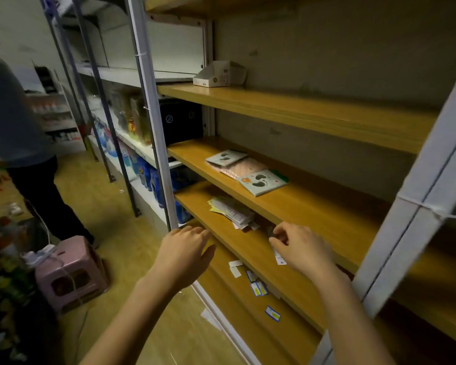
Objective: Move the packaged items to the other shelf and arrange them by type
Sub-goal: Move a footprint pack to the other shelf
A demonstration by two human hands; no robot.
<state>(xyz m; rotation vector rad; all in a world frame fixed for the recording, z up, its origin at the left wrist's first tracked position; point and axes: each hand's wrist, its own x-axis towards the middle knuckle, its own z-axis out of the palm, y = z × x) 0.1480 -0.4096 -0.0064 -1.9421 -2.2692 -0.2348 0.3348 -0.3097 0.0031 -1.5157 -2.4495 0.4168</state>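
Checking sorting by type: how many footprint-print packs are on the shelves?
2, both on the middle shelf: one footprint pack toward the back-left, another footprint pack nearer, with a pink pack between. More may lie hidden underneath.

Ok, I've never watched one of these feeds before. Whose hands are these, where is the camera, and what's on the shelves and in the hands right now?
There is no machine here: these are a person's two bare hands, filmed by one wide-angle camera worn on their head, looking forward and down. That is why the arms come in from the bottom edge.

The left hand is open and empty, hovering by the front edge of a wooden shelf. The right hand is curled around a small white tag or packet; it is too small to read.

Farther back on that shelf lies a pile of flat paper packets. The shelf above holds footprint-printed packs and a pink pack. Higher up stands an open white carton. Loose small labels lie on the lowest shelf.

Another person stands to the left.
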